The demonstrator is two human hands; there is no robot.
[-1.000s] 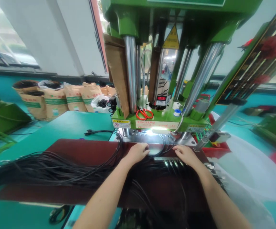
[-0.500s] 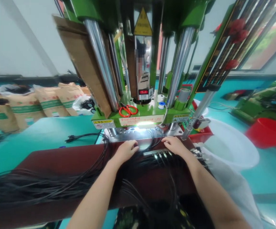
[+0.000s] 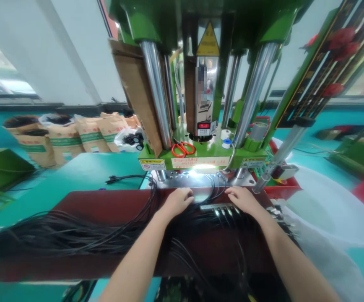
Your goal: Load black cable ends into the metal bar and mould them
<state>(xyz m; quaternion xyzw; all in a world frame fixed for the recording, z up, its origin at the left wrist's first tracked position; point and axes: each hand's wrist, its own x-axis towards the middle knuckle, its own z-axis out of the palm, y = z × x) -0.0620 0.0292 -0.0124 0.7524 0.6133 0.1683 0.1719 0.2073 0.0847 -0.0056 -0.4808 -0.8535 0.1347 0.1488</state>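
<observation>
Pale wall (image 3: 68, 42) and open paper sacks (image 3: 64, 138) are seen behind a green press (image 3: 211, 149), before which a reddish-brown table (image 3: 87, 201) is set. On the table, near its far edge, a metal strip (image 3: 215, 206) is laid with its long axis running left to right, roughly along the press front, and bright metal tips are shown along its near side. It is placed low between the hands, with its right end just beside the right hand (image 3: 243, 200), the nearer one; the left hand (image 3: 176, 203) is set apart from its left end. Fingers of both hands are loosely curled, but whether anything is pinched cannot be told. Beyond the strip, thin cables (image 3: 214, 191) are looped towards the lit metal plate (image 3: 185, 181) of the press. Farther out, a black cable bundle (image 3: 84, 235) is spread to the left, and red-handled scissors (image 3: 183, 149) are rested on the press. Compared with half a second earlier, the view is swung leftward, while hands and strip are kept in much the same relation.
</observation>
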